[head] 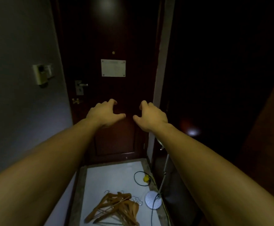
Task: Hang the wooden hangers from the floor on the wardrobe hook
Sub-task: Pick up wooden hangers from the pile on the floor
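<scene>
**Left grip** [105, 113]: centre of frame, at the end of an outstretched bare arm. Thumb was spread and fingers loosely bent. It was slack and empty.

**Right grip** [151, 117]: just right of the first, in a mirrored pose. It was likewise slack and held nothing. The two thumbs were near each other but apart.

**Door** [116, 33]: dark wood, behind both grips, filling the upper centre. It carried a pale notice plate [113, 68] and, at left centre, a lever handle [81, 85].

**Switch panel** [41, 74]: upper left of the frame, on the grey wall.

**Wooden hangers** [116, 209]: bottom centre, in a tangled heap on the pale floor [113, 175]. Their metal hooks lay toward the heap's upper edge. They were well below both grips and none had been lifted.

**Black cable loop** [141, 178] with **yellow plug** [146, 178]: lower right of centre, above the heap.

**Round silver disc** [153, 199]: just right of the heap, with a thin pole rising from it.

**Wardrobe hook**: could not be made out, as the right of the frame was too dark.

**Assessment**: the task looked barely begun, and the step in hand was the reach down to the heap. It would go best with one hanger taken by the neck under its metal hook. That hanger should be worked loose from the tangle rather than yanked. The grips should stay clear of the cable and the disc, and the hook should be found in the dark right side before anything is carried across
</scene>
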`<state>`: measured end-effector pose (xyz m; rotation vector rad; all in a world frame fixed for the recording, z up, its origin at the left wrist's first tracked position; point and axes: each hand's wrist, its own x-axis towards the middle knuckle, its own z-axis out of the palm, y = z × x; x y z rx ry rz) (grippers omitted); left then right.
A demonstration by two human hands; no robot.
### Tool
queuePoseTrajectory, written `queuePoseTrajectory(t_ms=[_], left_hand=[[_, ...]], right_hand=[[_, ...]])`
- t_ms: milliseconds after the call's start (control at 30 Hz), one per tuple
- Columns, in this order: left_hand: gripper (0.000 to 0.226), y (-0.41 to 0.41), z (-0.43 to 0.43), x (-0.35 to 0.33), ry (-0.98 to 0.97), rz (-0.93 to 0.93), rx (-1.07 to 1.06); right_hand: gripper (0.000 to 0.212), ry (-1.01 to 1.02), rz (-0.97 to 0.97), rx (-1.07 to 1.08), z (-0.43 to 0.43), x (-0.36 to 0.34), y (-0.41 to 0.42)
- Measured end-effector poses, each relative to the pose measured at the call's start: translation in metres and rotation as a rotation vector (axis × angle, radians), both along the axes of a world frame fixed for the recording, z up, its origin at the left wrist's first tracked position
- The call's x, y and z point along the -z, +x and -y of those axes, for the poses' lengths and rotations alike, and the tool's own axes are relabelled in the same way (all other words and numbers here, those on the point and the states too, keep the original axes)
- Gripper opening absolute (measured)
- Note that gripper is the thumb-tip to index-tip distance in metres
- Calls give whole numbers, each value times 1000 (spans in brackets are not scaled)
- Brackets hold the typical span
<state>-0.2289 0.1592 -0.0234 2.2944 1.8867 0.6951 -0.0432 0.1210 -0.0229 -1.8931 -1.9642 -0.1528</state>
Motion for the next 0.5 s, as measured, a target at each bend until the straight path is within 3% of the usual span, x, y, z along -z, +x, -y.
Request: queuePoseTrajectory(t_ms=[200,500], left_hand=[[81,-55,-27,28,-86,4,-50],[93,-83,-67,87,-217,-7,-146]], right_hand=[[58,-66,-24,-85,-36,32,-59],[59,-188,-64,-191,-98,88,-82]])
